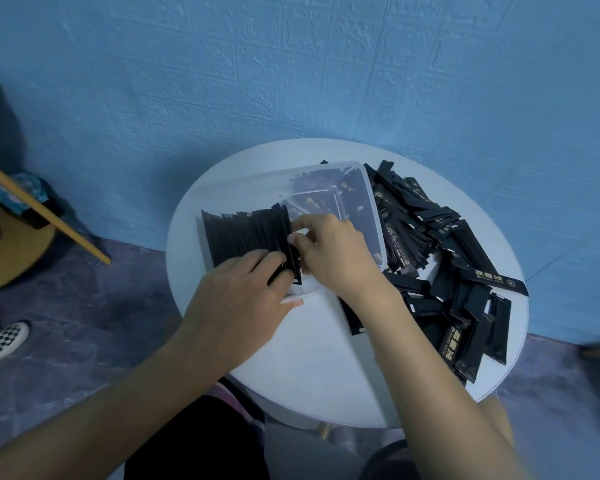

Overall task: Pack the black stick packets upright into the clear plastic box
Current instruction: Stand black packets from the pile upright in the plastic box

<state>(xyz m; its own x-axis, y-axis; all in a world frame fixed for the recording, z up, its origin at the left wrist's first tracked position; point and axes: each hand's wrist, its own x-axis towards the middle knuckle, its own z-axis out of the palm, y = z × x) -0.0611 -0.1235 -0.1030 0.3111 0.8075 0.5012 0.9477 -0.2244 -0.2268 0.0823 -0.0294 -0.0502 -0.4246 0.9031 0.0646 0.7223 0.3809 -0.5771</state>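
Note:
A clear plastic box (369, 188) stands on the round white table (319, 358). Its left part holds a row of black stick packets (243, 230) standing on edge. My left hand (243, 299) rests against the near side of that row, fingers pressed on the packets. My right hand (333, 254) pinches one black packet (293, 258) at the right end of the row, between thumb and fingers. The right part of the box shows bare floor with packets visible through the clear walls.
A loose heap of black packets (454, 271) covers the right side of the table. A blue wall (291, 64) stands close behind. A wooden stick (42, 209) and wooden stool (11, 251) are at the left, with a checkered shoe (4, 339) on the floor.

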